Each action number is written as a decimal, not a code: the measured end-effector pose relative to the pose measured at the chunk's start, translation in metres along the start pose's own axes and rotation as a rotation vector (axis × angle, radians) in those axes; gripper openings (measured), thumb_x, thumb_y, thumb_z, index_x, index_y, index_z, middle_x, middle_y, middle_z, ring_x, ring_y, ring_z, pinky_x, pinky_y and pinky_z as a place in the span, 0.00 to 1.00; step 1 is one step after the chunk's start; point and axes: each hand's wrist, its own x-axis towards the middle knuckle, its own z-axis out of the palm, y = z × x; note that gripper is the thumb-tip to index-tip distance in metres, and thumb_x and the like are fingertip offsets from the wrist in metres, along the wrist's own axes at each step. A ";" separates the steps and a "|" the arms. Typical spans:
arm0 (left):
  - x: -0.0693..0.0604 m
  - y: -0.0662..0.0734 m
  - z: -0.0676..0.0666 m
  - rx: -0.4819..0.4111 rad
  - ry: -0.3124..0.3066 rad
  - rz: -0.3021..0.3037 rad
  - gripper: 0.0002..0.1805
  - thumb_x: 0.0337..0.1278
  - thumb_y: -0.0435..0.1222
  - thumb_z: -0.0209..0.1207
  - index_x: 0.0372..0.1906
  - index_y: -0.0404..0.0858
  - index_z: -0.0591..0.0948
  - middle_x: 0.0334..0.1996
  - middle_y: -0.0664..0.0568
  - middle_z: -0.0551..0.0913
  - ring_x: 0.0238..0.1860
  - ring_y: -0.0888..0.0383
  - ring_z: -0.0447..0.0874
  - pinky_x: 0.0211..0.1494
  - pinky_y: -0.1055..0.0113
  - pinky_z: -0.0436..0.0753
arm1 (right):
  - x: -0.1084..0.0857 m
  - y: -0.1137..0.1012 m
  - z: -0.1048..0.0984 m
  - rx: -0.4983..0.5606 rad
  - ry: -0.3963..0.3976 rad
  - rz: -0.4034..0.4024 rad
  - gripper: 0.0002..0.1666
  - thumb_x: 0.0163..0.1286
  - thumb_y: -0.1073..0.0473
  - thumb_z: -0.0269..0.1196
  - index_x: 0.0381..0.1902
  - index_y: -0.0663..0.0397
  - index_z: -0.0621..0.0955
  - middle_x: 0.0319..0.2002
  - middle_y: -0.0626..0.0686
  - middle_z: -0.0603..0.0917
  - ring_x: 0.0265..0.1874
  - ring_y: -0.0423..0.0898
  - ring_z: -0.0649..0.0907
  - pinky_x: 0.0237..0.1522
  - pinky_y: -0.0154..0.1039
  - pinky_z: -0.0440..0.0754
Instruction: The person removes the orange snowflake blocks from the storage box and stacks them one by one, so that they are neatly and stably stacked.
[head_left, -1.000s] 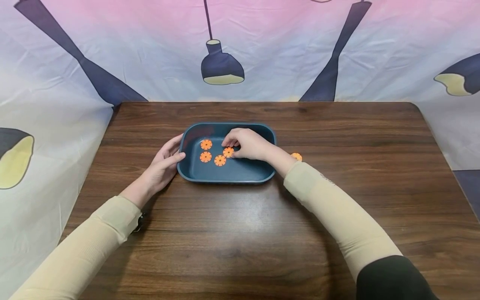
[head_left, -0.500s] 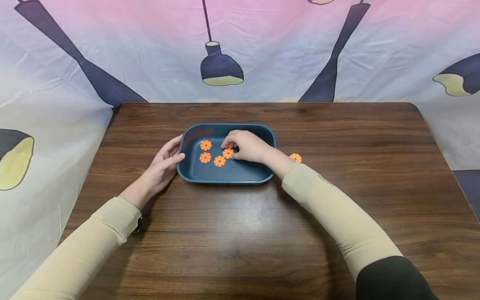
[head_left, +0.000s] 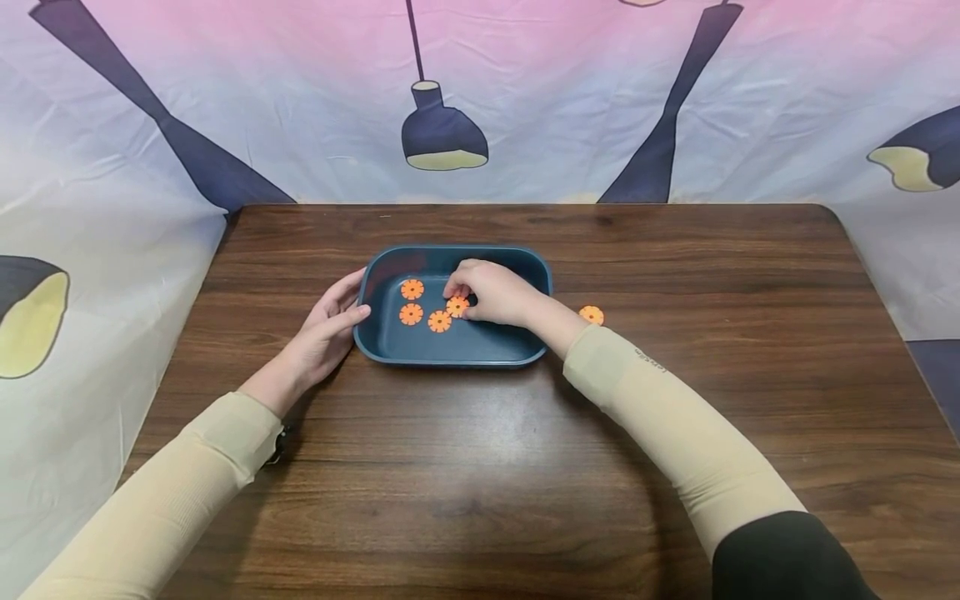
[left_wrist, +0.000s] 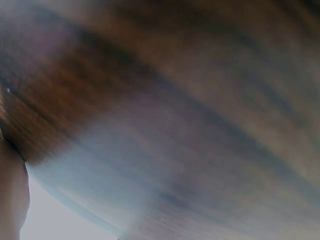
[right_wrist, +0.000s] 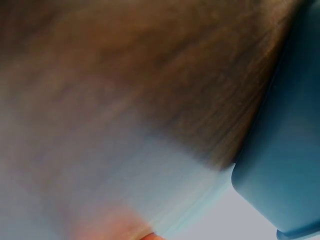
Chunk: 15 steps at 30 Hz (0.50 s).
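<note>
My left hand (head_left: 322, 337) holds the left end of a dark blue rectangular tray (head_left: 450, 364), its thumb on the rim and the other fingers along the outer wall. Inside the tray, my right hand (head_left: 498, 293) pinches an orange notched plastic disc (head_left: 457, 307) between thumb and fingers. Touching or almost touching that piece is a second orange disc (head_left: 439, 322). Two similar ones, an upper disc (head_left: 412, 289) and a lower disc (head_left: 411, 314), lie near the tray's left side. In the right wrist view the tray wall (right_wrist: 285, 135) fills the right edge.
Another orange disc (head_left: 592, 315) lies on the dark wooden table (head_left: 480, 467), right of the tray and just beyond my right sleeve. A cloth printed with lamps (head_left: 445, 137) hangs behind the table's far edge. The left wrist view shows mostly blurred tabletop (left_wrist: 165, 115).
My right hand and its pinched disc have shifted very slightly toward me. The sleeve covers less of the disc on the table. My left hand, the tray and the other discs stay put.
</note>
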 end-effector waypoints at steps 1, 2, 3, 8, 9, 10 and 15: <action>0.000 0.000 0.000 -0.001 -0.001 -0.001 0.32 0.80 0.29 0.51 0.82 0.44 0.62 0.77 0.57 0.66 0.78 0.60 0.61 0.70 0.77 0.74 | 0.000 0.000 0.000 -0.002 -0.001 0.000 0.17 0.71 0.63 0.72 0.56 0.53 0.87 0.53 0.53 0.84 0.53 0.49 0.81 0.61 0.42 0.81; 0.000 0.000 0.000 -0.002 -0.001 -0.001 0.32 0.80 0.29 0.51 0.82 0.44 0.62 0.77 0.57 0.66 0.78 0.60 0.61 0.70 0.76 0.74 | 0.000 0.000 0.000 -0.003 -0.001 0.000 0.16 0.71 0.63 0.72 0.56 0.53 0.87 0.53 0.53 0.84 0.52 0.49 0.81 0.61 0.42 0.82; 0.000 0.000 -0.001 -0.005 -0.002 -0.001 0.32 0.80 0.29 0.51 0.82 0.44 0.62 0.77 0.57 0.66 0.78 0.60 0.62 0.70 0.76 0.74 | 0.000 0.000 0.000 -0.003 -0.002 -0.001 0.16 0.71 0.63 0.73 0.56 0.53 0.87 0.52 0.54 0.83 0.52 0.49 0.81 0.60 0.42 0.82; 0.001 -0.001 -0.001 -0.013 -0.004 0.005 0.31 0.79 0.29 0.51 0.82 0.44 0.63 0.75 0.59 0.68 0.75 0.62 0.64 0.69 0.76 0.75 | -0.002 0.001 -0.002 0.026 0.008 -0.022 0.12 0.70 0.64 0.73 0.51 0.53 0.88 0.49 0.54 0.83 0.49 0.49 0.81 0.57 0.42 0.82; 0.001 -0.001 -0.001 -0.013 -0.004 0.007 0.31 0.80 0.29 0.51 0.82 0.44 0.63 0.75 0.59 0.68 0.75 0.62 0.64 0.70 0.76 0.74 | -0.002 0.002 -0.002 0.040 0.015 -0.027 0.11 0.70 0.64 0.73 0.49 0.53 0.88 0.48 0.54 0.83 0.48 0.49 0.81 0.56 0.41 0.82; 0.001 -0.002 -0.002 -0.010 -0.005 0.008 0.31 0.80 0.29 0.51 0.82 0.44 0.63 0.76 0.59 0.67 0.75 0.62 0.64 0.70 0.76 0.74 | -0.003 0.002 -0.003 0.055 0.020 -0.031 0.10 0.70 0.65 0.73 0.48 0.53 0.88 0.47 0.54 0.83 0.47 0.49 0.81 0.54 0.41 0.82; 0.001 -0.002 -0.002 -0.006 -0.006 0.007 0.31 0.80 0.28 0.49 0.82 0.44 0.63 0.76 0.58 0.67 0.76 0.61 0.63 0.70 0.76 0.73 | -0.004 0.003 -0.005 0.127 0.045 -0.055 0.05 0.73 0.67 0.68 0.43 0.53 0.88 0.44 0.53 0.84 0.42 0.47 0.82 0.49 0.39 0.83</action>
